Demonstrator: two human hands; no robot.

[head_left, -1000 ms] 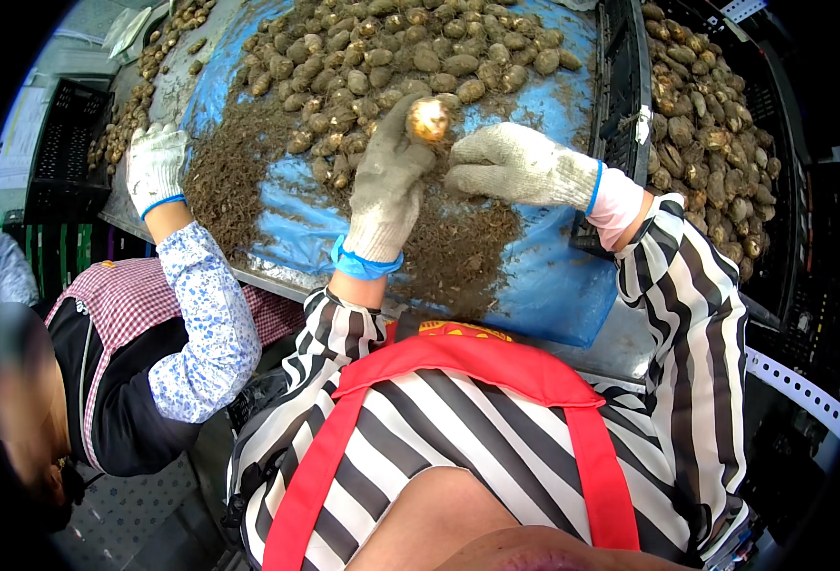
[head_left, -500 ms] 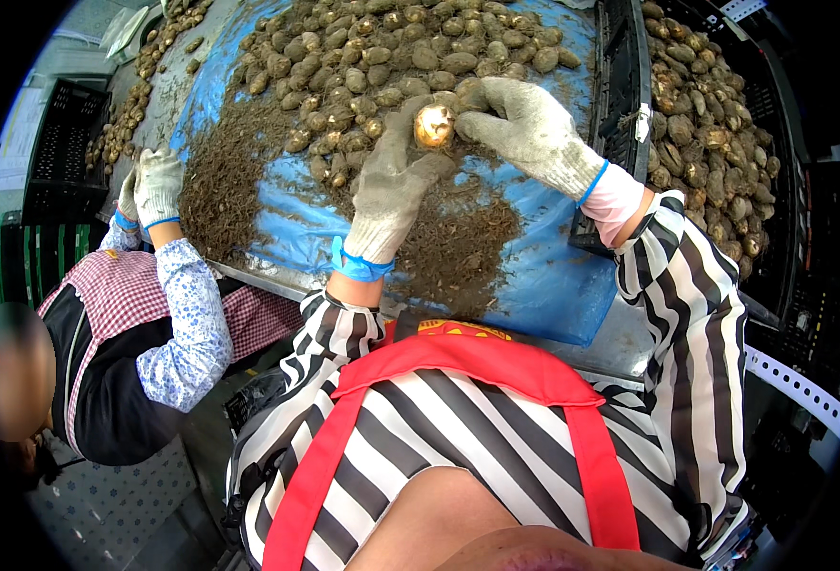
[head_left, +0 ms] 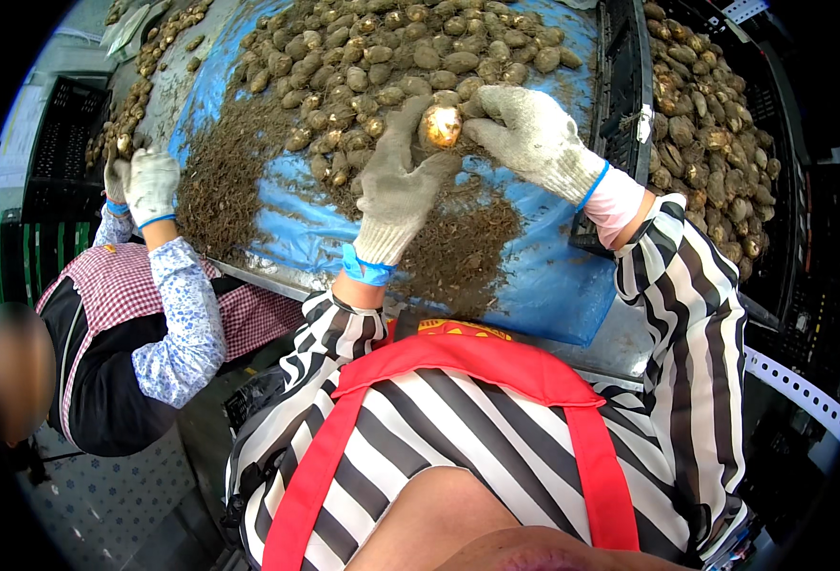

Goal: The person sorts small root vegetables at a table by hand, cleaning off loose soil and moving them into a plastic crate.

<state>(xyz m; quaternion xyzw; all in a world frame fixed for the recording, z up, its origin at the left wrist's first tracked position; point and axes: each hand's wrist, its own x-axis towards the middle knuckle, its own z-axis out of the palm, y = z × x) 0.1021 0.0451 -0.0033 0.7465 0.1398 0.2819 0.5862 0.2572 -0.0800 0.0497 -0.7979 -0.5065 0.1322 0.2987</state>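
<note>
Head view: the worktop (head_left: 620, 347) before you carries the blue sheet (head_left: 561, 271). On the sheet's far part lies a heap of brown tubers (head_left: 396, 62); to its right stands a black crate (head_left: 624, 71), likewise filled; on its near part, brown debris (head_left: 450, 252). Above the sheet's middle, your gloved right hand (head_left: 536, 143) has its fingers bent inward; whether they pinch anything, you cannot tell. Your gloved left hand (head_left: 396, 181), also above the sheet, has its fingers gripping a single tuber (head_left: 441, 126), pale-ended, located between both hands.
</note>
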